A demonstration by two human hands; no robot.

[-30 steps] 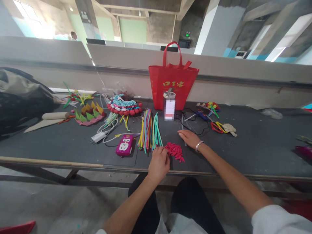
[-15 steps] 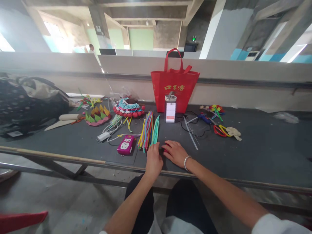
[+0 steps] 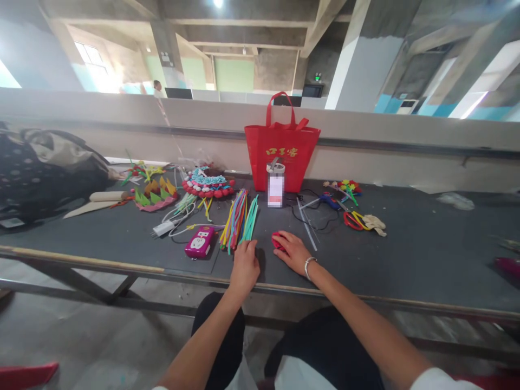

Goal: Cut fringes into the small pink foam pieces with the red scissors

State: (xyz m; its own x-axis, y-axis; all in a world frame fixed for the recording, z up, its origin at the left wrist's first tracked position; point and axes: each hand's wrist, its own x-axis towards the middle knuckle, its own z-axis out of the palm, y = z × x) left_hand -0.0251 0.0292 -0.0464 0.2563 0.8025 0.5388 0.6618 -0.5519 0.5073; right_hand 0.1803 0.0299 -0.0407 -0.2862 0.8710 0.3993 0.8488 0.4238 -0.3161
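My right hand (image 3: 293,252), with a silver bracelet at the wrist, lies over a small heap of short red pieces (image 3: 278,238). Its fingers are spread and bent over the heap, which they partly hide. To its left, my left hand (image 3: 245,264) rests on the table at the lower ends of the teal fuzzy sticks (image 3: 249,219). Its fingers reach forward, slightly bent, with nothing visible in them. Beside the teal sticks lies a bundle of multicoloured fuzzy sticks (image 3: 234,219).
A phone (image 3: 275,190) leans on a cup before a red bag (image 3: 282,157). Left are a purple socket block (image 3: 200,242), a white charger (image 3: 164,228) and craft flowers (image 3: 209,182). Right lie clear sticks (image 3: 307,223), a blue glue gun (image 3: 330,201) and scissors (image 3: 354,220).
My right hand has come down from beyond the red pieces onto them, and the heap has been drawn together and shifted slightly right. My left hand stays near the teal sticks.
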